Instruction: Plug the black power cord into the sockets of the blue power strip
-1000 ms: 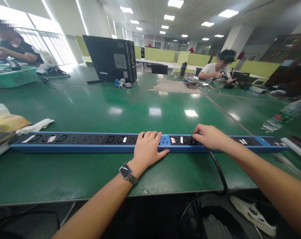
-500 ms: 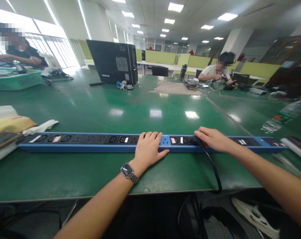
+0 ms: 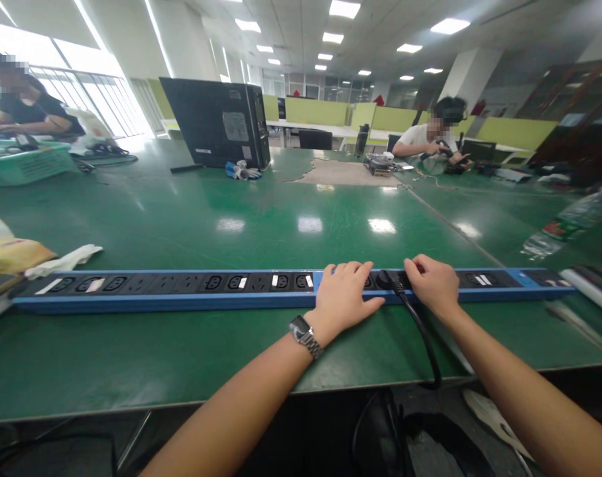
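Observation:
A long blue power strip [image 3: 172, 301] with black outlets lies along the front of the green table. My left hand [image 3: 344, 291] rests flat across its middle, fingers stretched out, a watch [image 3: 305, 334] on the wrist. Just right of that hand a black plug [image 3: 383, 280] sits in an outlet. Its black cable [image 3: 425, 338] drops over the table's front edge. My right hand [image 3: 434, 283] is curled closed over the strip, right of the plug and apart from it. What its fingers hold, if anything, is hidden.
A black computer case [image 3: 216, 126] stands farther back, with gloves [image 3: 242, 171] beside it. To the left are a green basket [image 3: 32, 165] and a yellow packet [image 3: 15, 255]; a plastic bottle [image 3: 572, 218] lies right. Two people sit across the table.
My right hand has let go of the plug and moved right, its fingers curling. My left hand has slid right along the strip, closer to the plug. The view has shifted slightly.

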The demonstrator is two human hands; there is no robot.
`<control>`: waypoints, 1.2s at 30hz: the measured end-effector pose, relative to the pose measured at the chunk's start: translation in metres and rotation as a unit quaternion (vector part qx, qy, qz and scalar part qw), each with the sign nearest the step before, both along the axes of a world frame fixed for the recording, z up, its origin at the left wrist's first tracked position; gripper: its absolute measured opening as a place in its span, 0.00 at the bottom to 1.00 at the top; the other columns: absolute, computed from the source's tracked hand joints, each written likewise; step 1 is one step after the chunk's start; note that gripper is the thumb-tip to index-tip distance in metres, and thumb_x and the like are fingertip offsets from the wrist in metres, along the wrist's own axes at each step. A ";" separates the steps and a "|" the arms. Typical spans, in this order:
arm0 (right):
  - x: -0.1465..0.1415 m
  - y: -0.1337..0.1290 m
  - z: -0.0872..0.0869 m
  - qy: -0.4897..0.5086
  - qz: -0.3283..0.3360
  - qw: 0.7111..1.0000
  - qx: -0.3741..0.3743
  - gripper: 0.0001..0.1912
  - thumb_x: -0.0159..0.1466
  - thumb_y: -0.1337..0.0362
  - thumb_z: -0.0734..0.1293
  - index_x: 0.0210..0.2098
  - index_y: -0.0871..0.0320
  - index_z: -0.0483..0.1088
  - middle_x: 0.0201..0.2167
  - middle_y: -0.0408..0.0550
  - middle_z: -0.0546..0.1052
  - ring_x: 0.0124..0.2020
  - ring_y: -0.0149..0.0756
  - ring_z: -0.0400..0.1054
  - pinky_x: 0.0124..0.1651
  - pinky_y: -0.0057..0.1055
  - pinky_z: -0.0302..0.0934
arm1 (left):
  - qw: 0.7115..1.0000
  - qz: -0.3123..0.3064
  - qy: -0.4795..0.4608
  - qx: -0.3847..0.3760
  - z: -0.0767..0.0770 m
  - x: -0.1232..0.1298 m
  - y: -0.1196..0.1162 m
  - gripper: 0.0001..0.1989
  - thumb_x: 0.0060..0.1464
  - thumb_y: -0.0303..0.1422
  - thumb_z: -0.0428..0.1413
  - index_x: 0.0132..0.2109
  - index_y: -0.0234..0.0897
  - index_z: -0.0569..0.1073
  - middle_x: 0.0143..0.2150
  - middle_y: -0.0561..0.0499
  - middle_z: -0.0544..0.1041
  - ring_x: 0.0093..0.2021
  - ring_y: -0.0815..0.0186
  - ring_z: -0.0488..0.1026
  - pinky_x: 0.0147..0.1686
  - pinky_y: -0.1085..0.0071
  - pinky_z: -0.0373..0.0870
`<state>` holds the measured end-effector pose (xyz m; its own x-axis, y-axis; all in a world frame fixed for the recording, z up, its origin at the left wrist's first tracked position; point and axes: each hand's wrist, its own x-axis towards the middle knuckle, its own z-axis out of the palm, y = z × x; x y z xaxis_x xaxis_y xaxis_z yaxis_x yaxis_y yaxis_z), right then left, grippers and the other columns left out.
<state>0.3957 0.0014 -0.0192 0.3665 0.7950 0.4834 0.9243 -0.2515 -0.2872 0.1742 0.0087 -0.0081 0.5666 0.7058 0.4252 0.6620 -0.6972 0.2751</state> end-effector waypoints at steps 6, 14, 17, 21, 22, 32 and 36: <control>0.002 0.002 -0.002 -0.017 0.004 1.000 0.005 0.19 0.62 0.52 0.59 0.25 0.57 0.71 0.23 0.47 0.73 0.25 0.31 0.59 0.28 0.27 0.41 | 0.997 -0.068 0.036 -0.028 0.010 0.048 0.021 0.25 0.53 0.47 0.57 0.55 0.42 0.69 0.45 0.48 0.78 0.44 0.56 0.76 0.41 0.63 0.71; 0.002 0.002 -0.003 -0.011 0.010 1.000 0.017 0.18 0.62 0.52 0.59 0.24 0.56 0.71 0.22 0.46 0.73 0.24 0.31 0.59 0.27 0.28 0.41 | 0.994 -0.099 0.000 0.048 0.006 0.042 0.024 0.10 0.58 0.32 0.53 0.45 0.45 0.76 0.41 0.53 0.80 0.44 0.62 0.75 0.39 0.66 0.67; 0.003 0.003 -0.004 -0.009 0.012 1.000 0.026 0.18 0.62 0.52 0.59 0.24 0.57 0.71 0.23 0.46 0.74 0.24 0.31 0.59 0.27 0.28 0.41 | 0.991 -0.118 -0.010 0.068 0.003 0.042 0.022 0.10 0.58 0.29 0.53 0.44 0.44 0.76 0.42 0.53 0.80 0.44 0.63 0.75 0.39 0.67 0.66; 0.003 0.003 -0.004 0.001 0.013 1.000 0.024 0.18 0.62 0.52 0.60 0.24 0.57 0.72 0.23 0.47 0.74 0.24 0.31 0.60 0.28 0.28 0.42 | 0.990 -0.126 -0.011 0.060 -0.002 0.041 0.021 0.10 0.58 0.30 0.54 0.45 0.43 0.76 0.43 0.53 0.81 0.44 0.63 0.76 0.39 0.68 0.67; 0.003 0.003 -0.004 0.002 0.013 1.000 0.022 0.18 0.62 0.52 0.60 0.24 0.57 0.72 0.24 0.47 0.74 0.24 0.31 0.60 0.28 0.28 0.42 | 0.990 -0.130 -0.020 0.056 -0.001 0.042 0.021 0.10 0.58 0.30 0.54 0.45 0.43 0.77 0.43 0.53 0.81 0.44 0.63 0.76 0.40 0.68 0.68; 0.000 0.001 0.000 0.015 0.017 1.000 0.003 0.18 0.62 0.53 0.59 0.26 0.57 0.72 0.26 0.47 0.75 0.25 0.32 0.61 0.28 0.28 0.41 | 0.892 -0.049 -0.444 0.070 0.100 0.015 0.049 0.11 0.60 0.38 0.55 0.47 0.39 0.74 0.44 0.51 0.78 0.42 0.67 0.76 0.42 0.69 0.74; -0.001 0.001 0.000 0.015 0.017 1.000 -0.001 0.18 0.62 0.53 0.59 0.26 0.56 0.72 0.26 0.47 0.75 0.26 0.32 0.62 0.28 0.28 0.41 | 0.928 -0.019 -0.373 0.008 0.083 -0.045 0.049 0.17 0.61 0.42 0.52 0.52 0.38 0.73 0.43 0.48 0.80 0.38 0.67 0.76 0.39 0.70 0.75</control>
